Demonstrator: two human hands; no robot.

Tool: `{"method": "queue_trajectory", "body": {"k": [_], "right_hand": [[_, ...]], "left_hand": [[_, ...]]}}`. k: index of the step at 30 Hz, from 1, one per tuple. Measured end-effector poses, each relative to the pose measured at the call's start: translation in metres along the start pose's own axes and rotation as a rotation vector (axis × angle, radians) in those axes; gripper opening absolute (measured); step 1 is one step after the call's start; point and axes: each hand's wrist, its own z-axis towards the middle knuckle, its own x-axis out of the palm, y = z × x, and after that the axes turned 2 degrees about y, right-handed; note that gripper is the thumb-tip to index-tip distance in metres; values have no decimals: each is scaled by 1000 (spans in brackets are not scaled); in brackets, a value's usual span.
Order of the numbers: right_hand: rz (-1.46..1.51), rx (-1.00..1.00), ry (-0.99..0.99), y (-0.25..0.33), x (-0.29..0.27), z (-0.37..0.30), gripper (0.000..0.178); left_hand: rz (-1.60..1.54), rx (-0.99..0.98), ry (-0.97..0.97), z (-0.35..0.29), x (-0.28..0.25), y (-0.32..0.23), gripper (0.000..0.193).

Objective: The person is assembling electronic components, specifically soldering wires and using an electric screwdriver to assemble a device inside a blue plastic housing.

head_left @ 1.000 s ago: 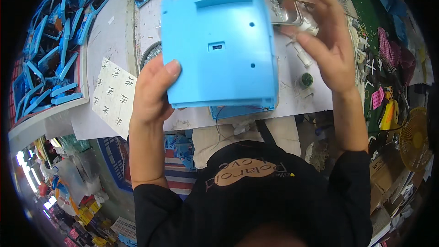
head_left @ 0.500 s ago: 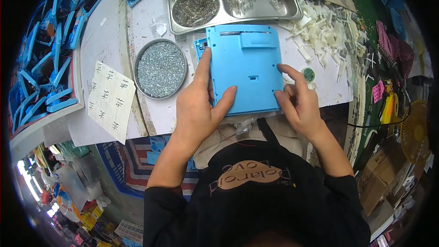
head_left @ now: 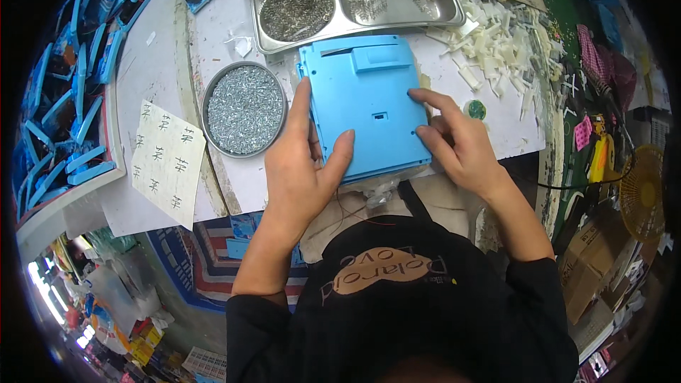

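Between my hands is a flat blue plastic casing [head_left: 372, 96] with a raised block and a slot near its far edge and a small rectangular hole near its middle. My left hand [head_left: 296, 159] grips its left side, forefinger along the edge and thumb on the face. At the right side, the thumb and forefinger of my right hand [head_left: 461, 143] pinch the edge near two small holes. The other right fingers are curled. A layer beneath the casing shows only as a thin rim, and crumpled clear plastic [head_left: 383, 193] sticks out by its near edge.
Left of the casing stands a round tin [head_left: 245, 110] full of small screws, beside a paper sheet [head_left: 168, 163] with handwritten marks. A metal tray [head_left: 273, 44] with springs lies behind. White plastic parts [head_left: 489, 50] are heaped at right; blue casings fill a bin [head_left: 117, 135] at far left.
The blue casing has turned slightly counterclockwise and shifted a little left between my hands. The blue part that stuck out at its upper left is now mostly covered.
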Motion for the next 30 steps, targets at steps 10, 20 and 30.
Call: {"method": "queue_trajectory", "body": {"k": [10, 20, 30], "right_hand": [[-383, -344, 1, -11, 3, 7, 51], [-681, -181, 426, 16, -23, 11, 64], [-790, -222, 409, 33, -21, 14, 58]], "left_hand": [[199, 33, -65, -24, 7, 1, 73], [-33, -94, 131, -26, -12, 13, 77], [-118, -246, 328, -26, -32, 23, 85]]}}
